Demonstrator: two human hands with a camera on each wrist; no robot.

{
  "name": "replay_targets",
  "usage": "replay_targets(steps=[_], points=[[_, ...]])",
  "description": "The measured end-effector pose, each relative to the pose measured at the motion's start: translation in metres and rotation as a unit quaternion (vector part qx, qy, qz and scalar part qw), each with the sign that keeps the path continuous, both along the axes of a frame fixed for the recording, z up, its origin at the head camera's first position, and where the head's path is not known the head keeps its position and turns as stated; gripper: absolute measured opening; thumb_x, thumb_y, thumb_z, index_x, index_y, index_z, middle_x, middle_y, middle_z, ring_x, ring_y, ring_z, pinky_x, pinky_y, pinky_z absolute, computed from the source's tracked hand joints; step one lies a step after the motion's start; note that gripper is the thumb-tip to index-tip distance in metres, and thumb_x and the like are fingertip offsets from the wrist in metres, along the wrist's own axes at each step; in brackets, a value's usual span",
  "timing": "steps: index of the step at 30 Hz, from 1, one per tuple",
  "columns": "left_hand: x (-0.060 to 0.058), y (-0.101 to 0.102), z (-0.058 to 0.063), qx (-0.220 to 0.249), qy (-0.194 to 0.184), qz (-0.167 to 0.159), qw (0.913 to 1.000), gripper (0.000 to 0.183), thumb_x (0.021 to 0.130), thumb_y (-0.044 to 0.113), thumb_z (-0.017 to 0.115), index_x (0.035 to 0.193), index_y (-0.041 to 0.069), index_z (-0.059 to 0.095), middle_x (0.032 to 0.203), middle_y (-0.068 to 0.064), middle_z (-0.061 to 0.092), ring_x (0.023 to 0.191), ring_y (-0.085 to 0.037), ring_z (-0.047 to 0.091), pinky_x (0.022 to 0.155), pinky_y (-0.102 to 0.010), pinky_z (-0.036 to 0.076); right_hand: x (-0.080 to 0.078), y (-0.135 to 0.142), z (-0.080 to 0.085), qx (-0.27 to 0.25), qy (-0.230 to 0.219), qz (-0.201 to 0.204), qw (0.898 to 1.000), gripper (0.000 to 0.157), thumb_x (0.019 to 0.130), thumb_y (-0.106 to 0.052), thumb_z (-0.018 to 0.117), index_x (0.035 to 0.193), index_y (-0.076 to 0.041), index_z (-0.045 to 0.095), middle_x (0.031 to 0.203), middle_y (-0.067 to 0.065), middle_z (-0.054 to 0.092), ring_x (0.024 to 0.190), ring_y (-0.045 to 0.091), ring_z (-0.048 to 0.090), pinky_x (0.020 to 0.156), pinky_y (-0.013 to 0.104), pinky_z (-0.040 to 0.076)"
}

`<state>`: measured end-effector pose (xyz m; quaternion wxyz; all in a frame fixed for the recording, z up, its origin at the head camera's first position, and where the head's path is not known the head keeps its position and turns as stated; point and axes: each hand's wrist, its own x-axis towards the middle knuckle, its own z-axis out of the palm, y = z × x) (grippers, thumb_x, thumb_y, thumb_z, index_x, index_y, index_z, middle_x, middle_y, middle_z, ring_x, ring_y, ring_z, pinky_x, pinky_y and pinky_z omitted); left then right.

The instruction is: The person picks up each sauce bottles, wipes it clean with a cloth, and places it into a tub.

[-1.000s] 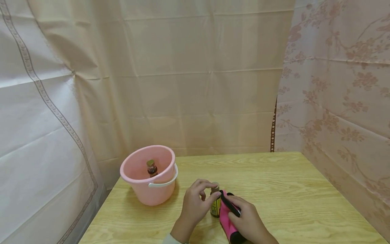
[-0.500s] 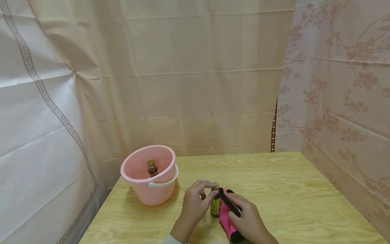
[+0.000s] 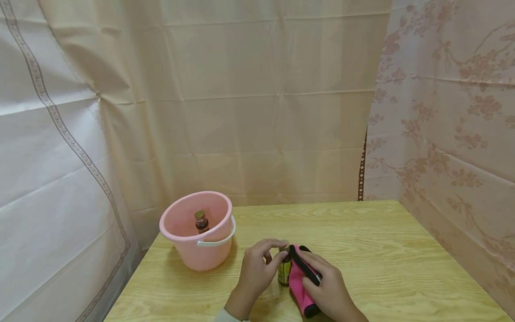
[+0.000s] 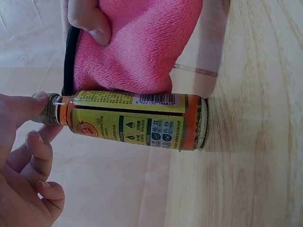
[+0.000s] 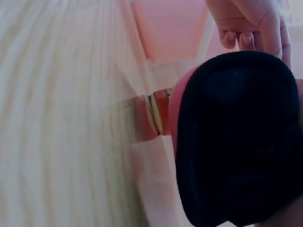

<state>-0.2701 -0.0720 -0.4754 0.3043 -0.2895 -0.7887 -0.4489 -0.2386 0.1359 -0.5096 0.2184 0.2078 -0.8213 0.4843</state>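
Observation:
A small glass bottle (image 3: 284,271) with a yellow label stands upright on the table. My left hand (image 3: 259,264) pinches its cap between thumb and forefinger; the other fingers curl loosely beside it in the left wrist view. Orange shows around the label (image 4: 128,123). Against the bottle's right side lies a pink plush cloth piece (image 3: 298,282) with black trim, gripped by my right hand (image 3: 331,286). The left wrist view shows the pink pile (image 4: 135,47) touching the bottle. From the right wrist, its black side (image 5: 236,142) hides most of the bottle.
A pink bucket (image 3: 197,257) with a white handle (image 3: 217,243) stands on the left of the wooden table (image 3: 382,250). Inside it is a dark bottle (image 3: 202,223) with a gold cap. Curtains (image 3: 261,112) hang behind and at both sides.
My right hand and the pink cloth piece have shifted slightly upward along the bottle. My left hand keeps its pinch on the cap, and the bottle stays in place.

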Motion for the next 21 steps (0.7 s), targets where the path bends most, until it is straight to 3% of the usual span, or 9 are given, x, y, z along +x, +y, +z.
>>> replay_targets(steps=[7,21], points=[[0.0004,-0.0004,-0.0004,0.000,0.001,-0.003,1.0000,0.017,0.093,0.018,0.079,0.110,0.021,0.078,0.103,0.009,0.078,0.054,0.004,0.043,0.045,-0.010,0.033,-0.0003,0.0018,-0.0015,0.007,0.043,-0.004,0.999,0.074,0.078,0.010,0.077,0.142,-0.026,0.064,0.138,-0.007,0.065,0.127,0.024,0.064,0.095,0.021,0.054],[0.0012,0.0004,0.0004,0.000,0.005,0.000,1.0000,0.018,0.091,0.015,0.081,0.108,0.019,0.078,0.101,0.007,0.078,0.052,0.004,0.044,0.043,-0.011,0.032,-0.0012,0.0008,-0.0002,-0.003,0.037,-0.002,0.999,0.072,0.081,0.007,0.078,0.141,-0.029,0.064,0.140,-0.008,0.064,0.129,0.023,0.062,0.096,0.020,0.052]])
